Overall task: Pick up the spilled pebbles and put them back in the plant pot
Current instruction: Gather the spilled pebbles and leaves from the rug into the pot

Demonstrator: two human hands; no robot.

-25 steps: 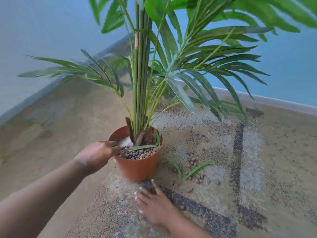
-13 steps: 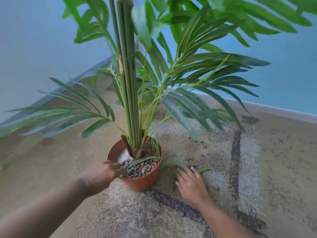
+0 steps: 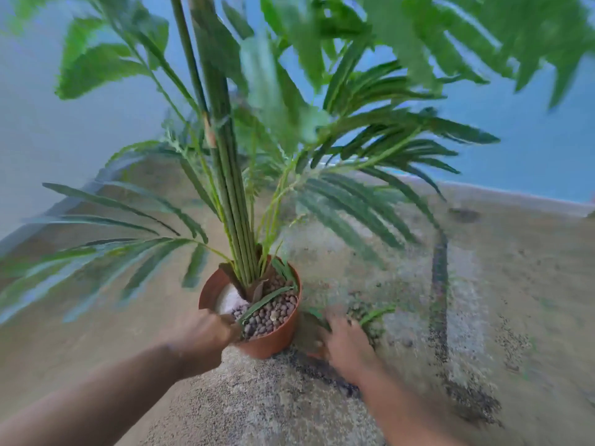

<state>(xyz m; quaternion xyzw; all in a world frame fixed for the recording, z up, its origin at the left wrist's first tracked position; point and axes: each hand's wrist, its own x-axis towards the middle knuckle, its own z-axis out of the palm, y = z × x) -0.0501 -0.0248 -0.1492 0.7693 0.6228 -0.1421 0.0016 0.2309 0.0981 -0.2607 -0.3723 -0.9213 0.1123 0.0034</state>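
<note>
A person's left hand grips the near rim of a plant pot half full of pebbles. The right hand lies on the floor beside it; blur hides its grasp. Spilled pebbles lie just beyond its fingers.

Speckled floor, tan and grey, grainy, blurred by motion. Dark stripe on floor, running toward far wall, well right of green stems. Second dark band crossing floor on near side of stems, slanting down to right. Small dark patch on floor near wall, beyond stripe's far end. Pale skirting along base of blue wall, behind and right of stems. Paler grey-blue wall left of stems, meeting blue wall in corner hidden behind leaves. Loose green leaf lying on floor, right of stems' base, blurred.
</note>
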